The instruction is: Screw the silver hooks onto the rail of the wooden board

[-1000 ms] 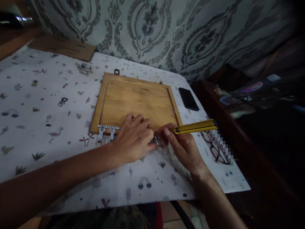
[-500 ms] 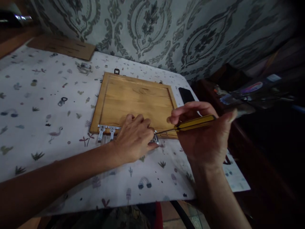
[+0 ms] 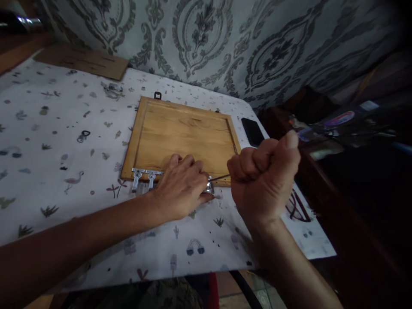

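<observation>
- While the wooden panel is laid on the counter, a metal fitting is seated at its near edge, reached by the screwdriver.
- The screwdriver's shaft is clenched in the right hand's fisted grip, its handle hidden.
- The fitting is partly covered by the left hand; whether its grip is pinched cannot be told.
- Farther right, a phone and glasses are placed.

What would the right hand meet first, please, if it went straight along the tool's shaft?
Likely the metal fitting by the left hand, where the shaft appears to end; depth is unclear.
</observation>
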Demonstrator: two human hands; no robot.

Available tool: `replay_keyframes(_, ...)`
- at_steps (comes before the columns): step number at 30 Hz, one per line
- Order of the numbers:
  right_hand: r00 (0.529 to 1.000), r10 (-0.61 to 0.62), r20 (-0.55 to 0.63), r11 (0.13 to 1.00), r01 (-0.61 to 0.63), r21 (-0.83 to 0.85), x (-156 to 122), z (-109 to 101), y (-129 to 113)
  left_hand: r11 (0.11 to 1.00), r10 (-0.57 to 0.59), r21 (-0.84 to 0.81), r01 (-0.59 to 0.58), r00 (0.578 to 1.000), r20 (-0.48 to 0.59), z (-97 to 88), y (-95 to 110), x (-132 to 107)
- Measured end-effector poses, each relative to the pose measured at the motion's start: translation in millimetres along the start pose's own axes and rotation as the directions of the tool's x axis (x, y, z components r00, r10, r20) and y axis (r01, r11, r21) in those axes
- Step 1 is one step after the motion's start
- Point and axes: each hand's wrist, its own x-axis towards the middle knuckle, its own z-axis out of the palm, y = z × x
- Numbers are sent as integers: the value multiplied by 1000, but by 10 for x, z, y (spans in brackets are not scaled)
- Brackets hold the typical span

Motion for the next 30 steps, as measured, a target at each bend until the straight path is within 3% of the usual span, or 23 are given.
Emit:
replay_keyframes(6, 993, -91, -80, 996, 89, -21, 5, 101, 39, 1000, -8, -12, 9, 999, 32, -12, -6, 3)
replay_keyframes(14, 981, -38, -191, 999, 40, 4, -9, 251, -47, 998, -51, -17, 53, 993, 106, -77, 25, 25)
replay_keyframes(22, 982, -40, -183, 998, 48, 37, -1, 255, -31, 993, -101, -44, 111, 976, 193, -173, 39, 57)
replay_keyframes(26, 987, 10, -158, 1000, -8, 12, 8, 223, -39, 988, -113, -84, 128, 981, 160, -242, -13, 80)
replay_keyframes(30, 992, 12, -129, 998, -20, -58, -2, 210, -46, 959, -88, -273, 78, 996, -24, -418, -52, 152)
